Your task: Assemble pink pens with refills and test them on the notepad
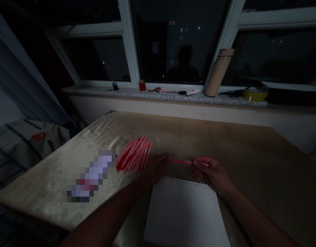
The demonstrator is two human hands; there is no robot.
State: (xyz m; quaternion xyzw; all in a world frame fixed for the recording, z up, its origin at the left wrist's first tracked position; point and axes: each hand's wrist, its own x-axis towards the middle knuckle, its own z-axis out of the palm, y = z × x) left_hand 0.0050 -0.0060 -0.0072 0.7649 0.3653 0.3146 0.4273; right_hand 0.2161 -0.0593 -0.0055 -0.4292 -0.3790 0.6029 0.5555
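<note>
A slim pink pen (182, 161) stretches between my two hands, just above the top edge of a spiral notepad. My left hand (158, 167) is closed, fingertips pinching the pen's left end. At the other end, my right hand (211, 173) grips it between thumb and fingers. Left of my left hand lies a pile of similar pink pens (134, 154), with some red showing among them. Below both hands the lined white notepad (186, 212) lies open at a page with no writing that I can make out.
A pixelated oblong object (93, 175) lies on the cloth-covered table (219, 133), left of the pile. On the windowsill (127, 92) stand a red jar (142, 85), a tall tan cylinder (219, 72) and a yellow tape roll (254, 95). A grey curtain (26, 68) hangs at left.
</note>
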